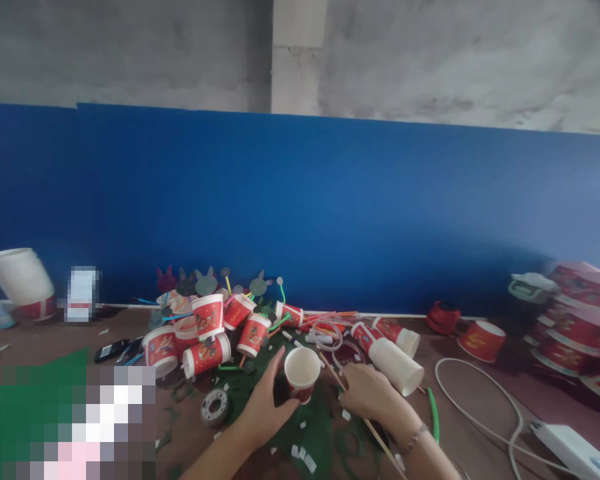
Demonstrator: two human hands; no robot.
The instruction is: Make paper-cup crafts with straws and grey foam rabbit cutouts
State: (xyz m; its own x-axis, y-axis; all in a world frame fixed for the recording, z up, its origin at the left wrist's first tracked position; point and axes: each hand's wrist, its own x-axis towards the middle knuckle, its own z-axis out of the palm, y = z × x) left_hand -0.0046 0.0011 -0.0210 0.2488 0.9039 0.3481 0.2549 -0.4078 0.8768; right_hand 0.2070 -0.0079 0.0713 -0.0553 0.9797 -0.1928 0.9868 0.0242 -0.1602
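Note:
My left hand point(264, 403) is wrapped round a red paper cup point(301, 373) with a white inside, holding it upright on a dark green sheet point(315, 427). My right hand point(367, 392) is closed just right of the cup and holds a thin wooden stick point(380, 443) that runs down to the right. A heap of red paper cups point(207, 333) lies behind the left hand. A stack of white cups point(396, 365) lies on its side behind the right hand.
A tape roll point(215, 407) lies left of my left hand. A white cable point(485, 400) loops to a white box point(575, 450) at the right. Stacked red cups point(575, 320) stand far right, a white bucket point(20, 280) far left. A blue wall point(330, 213) is behind.

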